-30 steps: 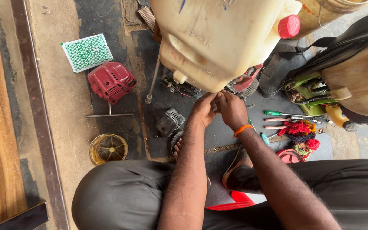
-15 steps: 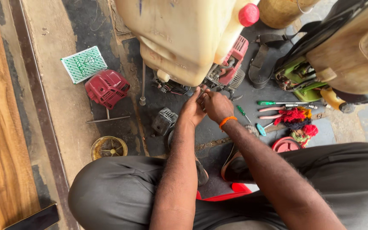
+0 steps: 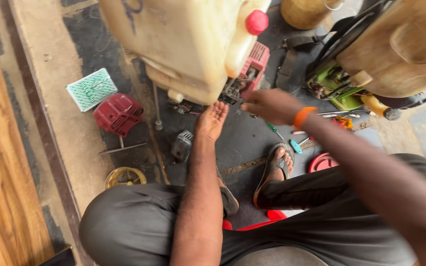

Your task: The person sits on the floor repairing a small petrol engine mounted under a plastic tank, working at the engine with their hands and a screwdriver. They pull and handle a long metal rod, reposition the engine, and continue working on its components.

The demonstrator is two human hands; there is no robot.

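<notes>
I am seated over a motor sprayer with a cream plastic tank [image 3: 188, 44], a red cap [image 3: 256, 22] and a small red engine [image 3: 253, 66] under it. My left hand [image 3: 212, 119] lies palm up with fingers apart, just below the engine's underside, and holds nothing. My right hand [image 3: 271, 106], with an orange wristband, hovers to the right of the engine, fingers drawn together and pointing at it. Whether it pinches a small part is hidden.
On the floor lie a red engine cover [image 3: 118, 114], a green-and-white box [image 3: 91, 88], a grey engine part [image 3: 181, 145], a brass ring [image 3: 125, 176], a green-handled screwdriver [image 3: 273, 129] and a red lid [image 3: 324, 162]. A second sprayer [image 3: 395, 49] stands right. My sandalled foot [image 3: 277, 165] rests nearby.
My two hands, held together at the engine before, have separated: the left turned palm up and opened, the right drew off to the right. The camera moved closer to the tank.
</notes>
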